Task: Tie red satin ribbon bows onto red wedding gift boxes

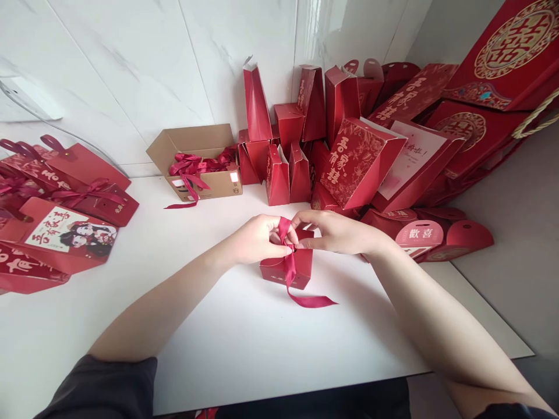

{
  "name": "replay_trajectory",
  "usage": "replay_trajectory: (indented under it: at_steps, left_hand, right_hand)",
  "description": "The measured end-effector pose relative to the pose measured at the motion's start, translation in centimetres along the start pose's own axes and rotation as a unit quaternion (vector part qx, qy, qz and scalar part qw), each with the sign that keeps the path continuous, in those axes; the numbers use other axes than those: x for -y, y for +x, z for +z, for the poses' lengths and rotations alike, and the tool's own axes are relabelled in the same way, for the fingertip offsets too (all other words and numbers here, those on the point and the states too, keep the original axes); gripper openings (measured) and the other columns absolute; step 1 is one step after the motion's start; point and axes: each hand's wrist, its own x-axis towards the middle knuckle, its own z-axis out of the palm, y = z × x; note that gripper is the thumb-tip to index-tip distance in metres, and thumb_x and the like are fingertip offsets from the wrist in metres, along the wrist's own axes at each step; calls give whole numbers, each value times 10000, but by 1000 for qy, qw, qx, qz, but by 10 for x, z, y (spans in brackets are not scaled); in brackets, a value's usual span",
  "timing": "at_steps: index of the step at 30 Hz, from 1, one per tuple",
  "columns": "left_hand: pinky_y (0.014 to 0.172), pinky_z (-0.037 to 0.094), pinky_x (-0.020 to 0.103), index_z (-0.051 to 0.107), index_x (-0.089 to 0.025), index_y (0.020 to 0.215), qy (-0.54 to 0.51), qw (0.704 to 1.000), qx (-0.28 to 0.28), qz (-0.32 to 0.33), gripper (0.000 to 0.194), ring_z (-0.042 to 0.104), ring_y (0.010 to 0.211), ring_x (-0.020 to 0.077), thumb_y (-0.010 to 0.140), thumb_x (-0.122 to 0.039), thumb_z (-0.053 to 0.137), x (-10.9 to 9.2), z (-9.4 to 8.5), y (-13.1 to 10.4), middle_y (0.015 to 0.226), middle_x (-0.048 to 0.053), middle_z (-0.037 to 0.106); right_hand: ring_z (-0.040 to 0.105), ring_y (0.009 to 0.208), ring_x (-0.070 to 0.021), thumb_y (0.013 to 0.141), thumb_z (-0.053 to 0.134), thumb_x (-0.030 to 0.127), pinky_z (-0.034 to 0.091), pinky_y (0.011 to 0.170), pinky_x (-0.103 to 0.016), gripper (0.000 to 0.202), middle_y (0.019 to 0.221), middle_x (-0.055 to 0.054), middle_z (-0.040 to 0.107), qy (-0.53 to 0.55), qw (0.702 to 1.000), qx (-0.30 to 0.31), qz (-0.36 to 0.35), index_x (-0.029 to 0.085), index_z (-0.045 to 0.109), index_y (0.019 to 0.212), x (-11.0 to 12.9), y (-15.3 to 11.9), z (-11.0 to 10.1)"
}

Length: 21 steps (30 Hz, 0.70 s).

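Note:
A small red gift box (273, 271) stands on the white table in front of me. Dark red ribbon (290, 273) runs over its top, and one loose tail curls onto the table at the front right. My left hand (262, 237) is closed at the top of the box, thumb and fingers pinching the ribbon. From the other side my right hand (325, 231) reaches in with bent fingers closed at the ribbon loop. The fingertips of both hands meet there and partly hide the box's top.
A cardboard box (218, 185) of ribbons stands at the back, one strip hanging out. Several tall red boxes (257, 105) and printed red bags (362, 160) crowd the back right. Ribboned red gift boxes (82, 233) lie at the left. The table's front edge is close to me.

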Motion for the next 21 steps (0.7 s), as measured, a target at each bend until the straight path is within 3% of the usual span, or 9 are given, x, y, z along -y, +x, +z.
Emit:
replay_trajectory:
  at_steps: [4,7,10,12,16,21]
  left_hand:
    - [671,490,257,670,-199,793,187,964,-157,109,118,615,695,124,748,-98,630,6,15,-4,807,-20,680]
    - [636,478,239,630,-179,758,248,920,-222,208,101,590,665,114,798,-93,597,19,26,-1,775,-7,648]
    - [642,479,223,596,-172,728,279,888,-247,271,143,586,671,108,844,-92,571,29,28,2,769,4,635]
    - [634,471,218,584,-175,715,285,879,-262,278,151,577,662,106,856,-121,588,31,24,4,759,3,633]
    - [576,437,226,576,-182,679,276,883,-276,260,183,536,603,104,849,-206,640,29,12,6,691,-9,603]
    - [612,451,243,590,-181,683,258,893,-242,278,179,557,637,117,851,-216,639,33,2,9,711,4,628]
  right_hand:
    - [589,877,-181,855,616,298,450,784,-297,160,1002,-32,673,-16,1000,-2,6,213,636,989,-2,0,-1]
    - [584,908,-188,858,613,288,444,810,-300,161,1012,-43,672,-34,999,-7,0,204,660,987,-3,0,-2]
    - [600,919,-178,883,566,253,444,838,-299,166,996,-32,688,-35,999,-17,-10,208,692,980,-4,0,-2]
    - [615,914,-171,896,543,244,452,845,-301,183,972,-25,698,-21,999,-33,-19,212,710,966,-6,1,-3]
    - [631,906,-170,867,612,266,478,846,-308,168,1001,-45,681,4,996,-83,-26,214,735,969,-10,4,-1]
    - [625,813,-157,848,630,216,489,754,-287,129,919,-39,703,13,995,-83,-48,193,730,926,-6,7,3]
